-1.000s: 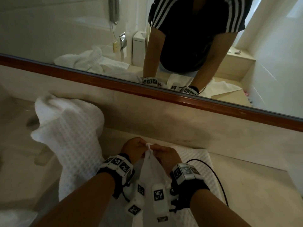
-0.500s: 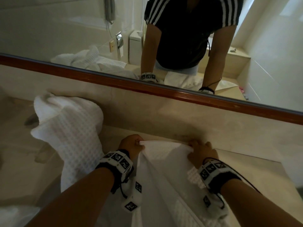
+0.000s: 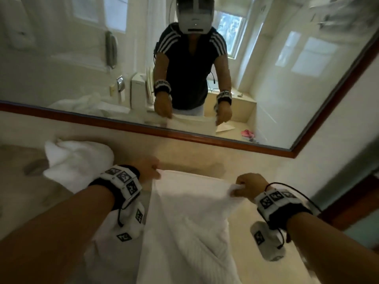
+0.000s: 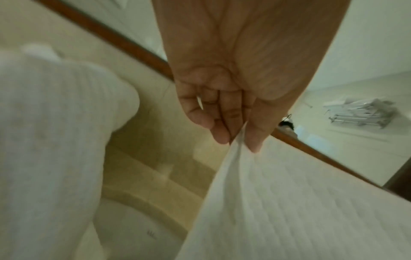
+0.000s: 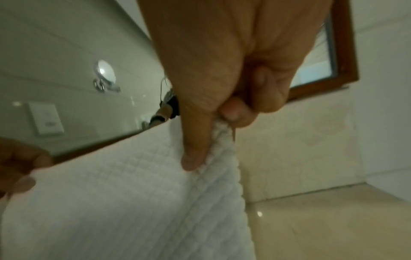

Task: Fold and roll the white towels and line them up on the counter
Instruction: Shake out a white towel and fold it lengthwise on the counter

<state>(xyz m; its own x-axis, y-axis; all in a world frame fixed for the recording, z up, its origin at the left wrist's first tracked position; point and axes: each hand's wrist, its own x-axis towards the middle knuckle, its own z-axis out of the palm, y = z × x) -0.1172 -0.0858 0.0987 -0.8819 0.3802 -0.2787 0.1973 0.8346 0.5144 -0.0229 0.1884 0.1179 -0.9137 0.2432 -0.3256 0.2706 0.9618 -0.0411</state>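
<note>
Towel (image 3: 190, 212) pinched, no legible writing

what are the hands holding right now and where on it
Both hold one white towel by its top edge: the left hand pinches the left corner, the right hand grips the bunched right corner.

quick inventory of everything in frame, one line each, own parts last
held towel: 1, white, stretched between both hands above the counter
crumpled towel: 1, white, heaped on the counter to the left
counter: 1, beige stone
mirror: 1, wood-framed, on the wall behind the counter
wrist trackers: 2, white with black markers
left hand: pinches towel's left corner
right hand: pinches towel's right corner
</note>
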